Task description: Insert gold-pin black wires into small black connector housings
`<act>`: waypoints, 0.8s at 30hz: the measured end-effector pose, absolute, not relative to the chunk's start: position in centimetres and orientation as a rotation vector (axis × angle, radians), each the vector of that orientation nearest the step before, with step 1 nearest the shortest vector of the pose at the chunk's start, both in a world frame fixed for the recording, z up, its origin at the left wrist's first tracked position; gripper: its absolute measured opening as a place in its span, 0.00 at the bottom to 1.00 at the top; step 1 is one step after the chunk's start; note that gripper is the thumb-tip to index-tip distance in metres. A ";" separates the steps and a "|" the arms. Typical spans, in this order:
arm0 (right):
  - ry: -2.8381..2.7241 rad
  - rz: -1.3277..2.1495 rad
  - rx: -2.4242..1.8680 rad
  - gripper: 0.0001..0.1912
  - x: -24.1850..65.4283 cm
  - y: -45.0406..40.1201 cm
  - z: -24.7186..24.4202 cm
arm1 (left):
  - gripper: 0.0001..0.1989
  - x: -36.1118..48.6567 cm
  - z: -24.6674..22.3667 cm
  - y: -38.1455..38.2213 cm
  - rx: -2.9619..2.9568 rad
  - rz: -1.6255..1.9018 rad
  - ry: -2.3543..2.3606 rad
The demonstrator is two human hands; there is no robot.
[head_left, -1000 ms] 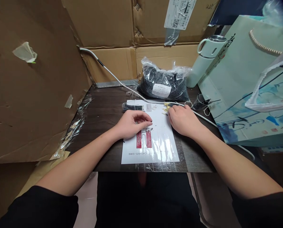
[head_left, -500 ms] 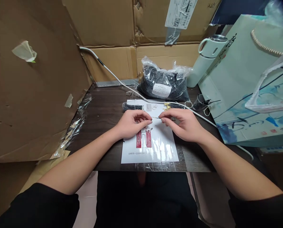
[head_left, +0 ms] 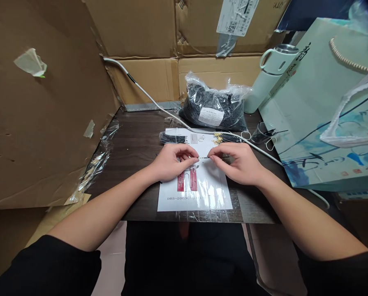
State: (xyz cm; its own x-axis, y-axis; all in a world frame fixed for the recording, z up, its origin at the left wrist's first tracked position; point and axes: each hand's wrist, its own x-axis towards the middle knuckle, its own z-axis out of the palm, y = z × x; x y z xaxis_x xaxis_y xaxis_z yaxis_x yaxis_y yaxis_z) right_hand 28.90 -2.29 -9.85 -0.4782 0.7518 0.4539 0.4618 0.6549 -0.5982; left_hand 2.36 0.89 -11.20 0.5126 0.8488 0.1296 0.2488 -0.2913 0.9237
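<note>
Over the upper part of a printed white sheet (head_left: 199,204), my left hand (head_left: 175,162) and my right hand (head_left: 238,163) face each other with a small gap between. Each pinches thumb against forefinger. Across the gap runs a thin dark wire (head_left: 204,157) with a lighter bit in it; whether it is one piece or two ends meeting is too small to tell. Dark tails show past both hands. Just beyond my left hand lies a bundle of black wires (head_left: 174,138). Beyond my right hand sits a bundle of black wires with gold-coloured ends (head_left: 222,138).
A clear bag of black wires (head_left: 214,105) stands at the back, with a white cable (head_left: 153,99) running past it. To the right are a small clear cup (head_left: 259,133) of dark thin pieces, a pale flask (head_left: 271,74) and a paper bag (head_left: 310,135). Cardboard (head_left: 54,123) walls the left.
Both hands have come slightly nearer to me, and the wire between them now lies a little lower and straighter. Both pinches are kept. The view has shifted slightly.
</note>
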 end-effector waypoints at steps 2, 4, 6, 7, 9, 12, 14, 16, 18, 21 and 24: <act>-2.154 0.513 -0.953 0.08 28.9 -2.3 -9.7 | 0.09 2.3 -11.2 0.9 1.816 0.804 0.922; -2.155 0.503 -0.969 0.08 28.8 -2.4 -9.7 | 0.09 2.3 -11.2 0.9 1.827 0.817 0.924; -2.151 0.503 -0.974 0.08 28.8 -2.4 -9.6 | 0.09 2.3 -11.2 0.9 1.841 0.814 0.922; -2.146 0.507 -0.973 0.08 28.8 -2.4 -9.6 | 0.09 2.3 -11.2 0.9 1.846 0.811 0.921; -2.129 0.510 -0.975 0.08 28.8 -2.5 -9.7 | 0.08 2.3 -11.2 0.9 1.851 0.805 0.922; -2.115 0.501 -0.988 0.07 28.8 -2.5 -9.8 | 0.09 2.2 -11.2 0.9 1.855 0.798 0.928; -2.121 0.495 -0.983 0.07 28.8 -2.5 -9.9 | 0.08 2.2 -11.2 0.9 1.863 0.794 0.929; -2.126 0.489 -0.970 0.07 28.8 -2.5 -10.0 | 0.08 2.2 -11.2 0.9 1.879 0.795 0.924; -2.125 0.487 -0.972 0.07 28.7 -2.4 -10.1 | 0.08 2.1 -11.1 1.0 1.901 0.790 0.919; -2.125 0.499 -0.985 0.07 28.6 -2.5 -10.1 | 0.08 2.1 -11.1 1.0 1.932 0.778 0.918; -2.127 0.500 -0.975 0.07 28.6 -2.5 -10.0 | 0.08 2.0 -11.0 1.0 1.976 0.779 0.922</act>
State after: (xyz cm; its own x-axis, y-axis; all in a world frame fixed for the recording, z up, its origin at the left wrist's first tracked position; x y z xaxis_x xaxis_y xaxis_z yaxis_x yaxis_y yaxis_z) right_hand 28.57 -2.52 -10.02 -0.4449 0.7697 0.4578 0.4852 0.6368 -0.5992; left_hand 1.99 0.96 -10.99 0.5444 0.8172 0.1891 0.3227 -0.4121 0.8521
